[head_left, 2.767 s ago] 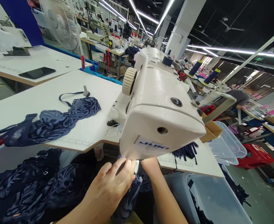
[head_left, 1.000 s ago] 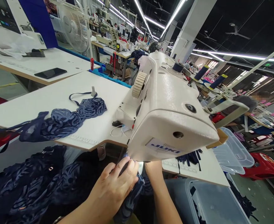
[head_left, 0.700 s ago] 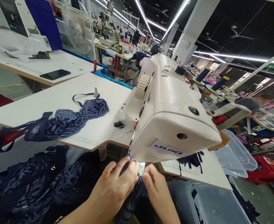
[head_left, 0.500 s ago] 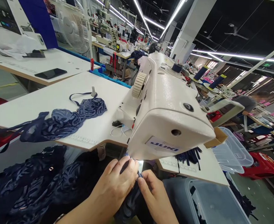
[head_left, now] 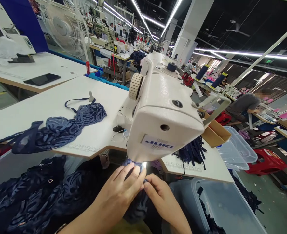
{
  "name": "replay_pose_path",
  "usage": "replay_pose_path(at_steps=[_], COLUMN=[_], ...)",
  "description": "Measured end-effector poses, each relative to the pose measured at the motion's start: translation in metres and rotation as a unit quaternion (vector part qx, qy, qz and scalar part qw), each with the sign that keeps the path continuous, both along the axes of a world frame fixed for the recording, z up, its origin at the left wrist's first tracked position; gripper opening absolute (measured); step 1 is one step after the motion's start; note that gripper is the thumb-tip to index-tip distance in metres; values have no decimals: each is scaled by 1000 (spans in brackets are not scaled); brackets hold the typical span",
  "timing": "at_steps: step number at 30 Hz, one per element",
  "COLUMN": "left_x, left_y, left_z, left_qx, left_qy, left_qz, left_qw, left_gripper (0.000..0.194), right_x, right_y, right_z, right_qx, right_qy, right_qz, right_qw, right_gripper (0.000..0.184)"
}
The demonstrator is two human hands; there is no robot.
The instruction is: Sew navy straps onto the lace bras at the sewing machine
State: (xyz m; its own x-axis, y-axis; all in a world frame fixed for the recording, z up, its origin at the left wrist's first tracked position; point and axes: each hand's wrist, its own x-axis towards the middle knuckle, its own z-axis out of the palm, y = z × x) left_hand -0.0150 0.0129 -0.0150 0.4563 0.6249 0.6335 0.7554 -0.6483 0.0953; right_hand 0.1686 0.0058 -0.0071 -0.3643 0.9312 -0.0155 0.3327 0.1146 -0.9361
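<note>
Under the head of a white JUKI sewing machine [head_left: 165,120], both of my hands work on a navy patterned bra [head_left: 138,208]. My left hand [head_left: 124,188] grips its edge close to the lit needle area, fingers bent over the fabric. Just to the right, my right hand [head_left: 161,196] pinches the same edge between thumb and forefinger. Part of the bra hangs below my hands. The needle itself is hidden behind the machine head and my fingers. Another navy bra [head_left: 60,130] lies on the white table [head_left: 102,87] at the left.
More navy bras [head_left: 36,195] are heaped at lower left. Navy straps [head_left: 193,151] lie right of the machine, near a cardboard box [head_left: 215,131]. A clear plastic bin [head_left: 231,201] stands at lower right. A phone [head_left: 43,79] rests on the neighbouring table. A person [head_left: 243,104] sits far right.
My view has shifted, so the machine appears further left. My left fingers have spread slightly, and more blue fabric shows beneath the machine head. My right hand keeps its pinch.
</note>
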Motion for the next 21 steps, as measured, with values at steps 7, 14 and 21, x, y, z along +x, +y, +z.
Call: replay_pose_path(at_steps=[7,14,21], left_x=[-22,-32,-32], left_y=[-17,-4,-6], left_z=[37,24,14], left_qx=[-516,-663,-4], left_qy=[-93,-228,-102], left_qz=[-204,-151,84], left_qw=[827,697,991], left_gripper=[34,46,17], right_x=[8,-18,-27], right_y=[-13,15,26], right_z=[28,20,12], right_qx=[148,356,226], right_qy=[16,-254,-171], right_qz=[78,35,-35], right_qw=[986,898,958], right_gripper=[26,24,28])
